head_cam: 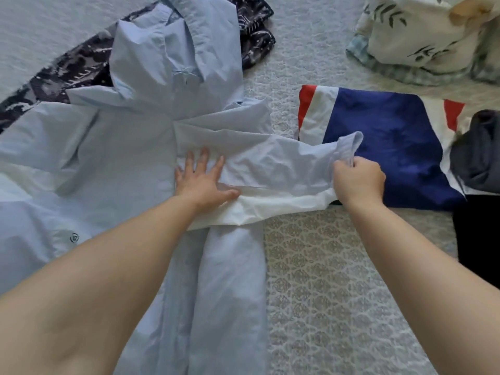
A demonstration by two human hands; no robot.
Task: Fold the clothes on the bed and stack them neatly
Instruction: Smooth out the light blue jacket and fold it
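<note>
A pale blue long-sleeved shirt (116, 163) lies spread over the left half of the bed, collar toward the far side. One sleeve (276, 169) stretches out to the right. My left hand (201, 180) presses flat with straight fingers on the sleeve near the shoulder. My right hand (357, 180) grips the sleeve's cuff (350, 143), fingers curled round it, over a folded navy, white and red garment (392, 147).
A dark patterned garment (81, 69) lies under the shirt at the far left. A dark grey piece (479, 155) and a black one (479, 231) sit at the right edge. A leaf-print pillow (422, 36) is at the far right. Patterned bedspread (324, 280) shows at the near middle.
</note>
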